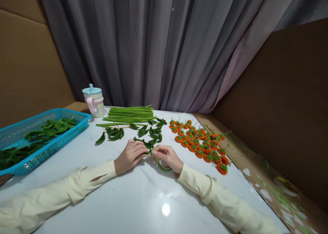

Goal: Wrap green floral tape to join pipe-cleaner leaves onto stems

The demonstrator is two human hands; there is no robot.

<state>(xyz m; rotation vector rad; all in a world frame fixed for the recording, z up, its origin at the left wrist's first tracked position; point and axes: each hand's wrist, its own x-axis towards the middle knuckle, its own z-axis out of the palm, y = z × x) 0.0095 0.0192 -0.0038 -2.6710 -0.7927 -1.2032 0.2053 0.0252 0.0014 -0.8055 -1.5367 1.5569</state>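
My left hand point(131, 156) is closed, fingertips pinching the end of a small dark green fuzzy leaf point(149, 152). Fingertip to fingertip with it, my right hand point(169, 157) is closed in a pinch on what looks like the end of green tape; the exact grip is partly hidden. A roll of green tape point(164, 169) shows under the right palm. Just beyond the fingers are more dark green fuzzy leaves point(154, 133), bent into loops and grouped in small clusters. One single leaf point(100, 138) rests farther left.
Bright green fuzzy stems point(129, 114) lie bundled at the back of the white table point(123, 206). Orange flowers with green centres point(194, 140) spread on the right. A blue basket point(55, 143) of green leaves stands left, near a lidded cup point(94, 102). Scraps litter the cardboard point(269, 189) at right.
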